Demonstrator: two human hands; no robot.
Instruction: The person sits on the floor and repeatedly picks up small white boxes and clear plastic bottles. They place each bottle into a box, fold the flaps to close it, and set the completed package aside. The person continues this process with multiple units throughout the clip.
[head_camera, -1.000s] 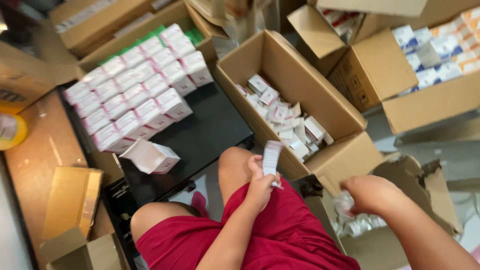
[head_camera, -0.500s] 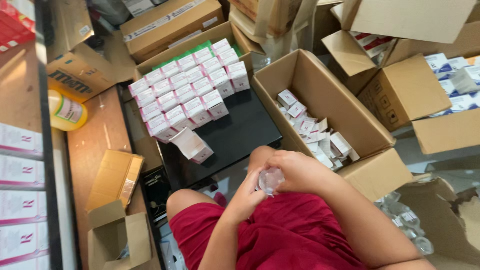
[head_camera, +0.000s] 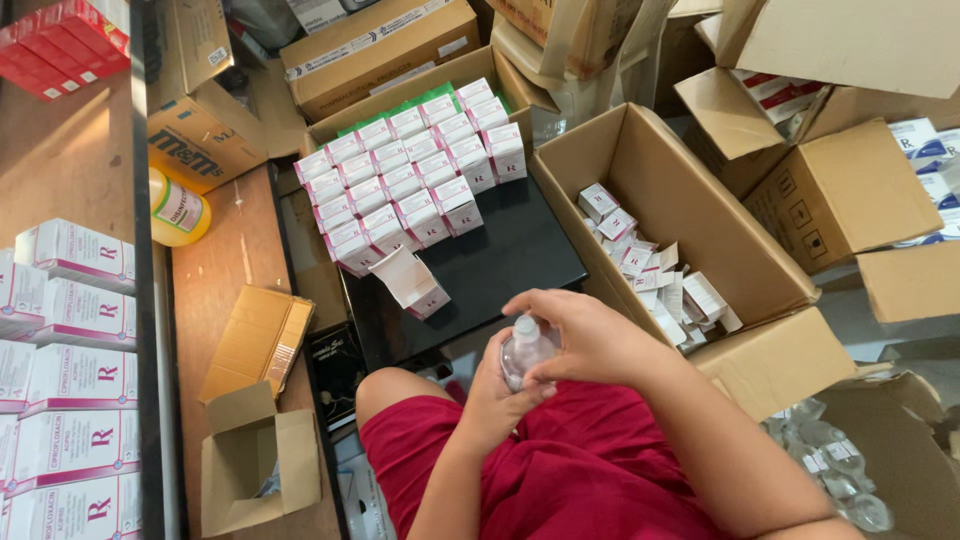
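I hold a small clear plastic bottle (head_camera: 521, 352) with a white cap over my lap, above red shorts. My left hand (head_camera: 495, 392) grips it from below and my right hand (head_camera: 580, 335) closes over its top and side. Just ahead lies an open small white and pink carton (head_camera: 412, 282) on a black surface (head_camera: 500, 260). Behind it stand several rows of matching shut cartons (head_camera: 410, 180). A cardboard box (head_camera: 790, 355) on my right holds several loose cartons and folded leaflets (head_camera: 650, 268).
More clear bottles (head_camera: 835, 470) lie in a bag at the lower right. A small open cardboard box (head_camera: 255, 460) and a flat one (head_camera: 255, 340) sit on the wooden floor at left. Shelved white cartons (head_camera: 65, 370), a yellow bottle (head_camera: 178, 208) and stacked cardboard boxes surround me.
A second ago my left hand held a white leaflet while the right reached to the bottle bag. Now both hands meet on a clear bottle, and the view has shifted left.
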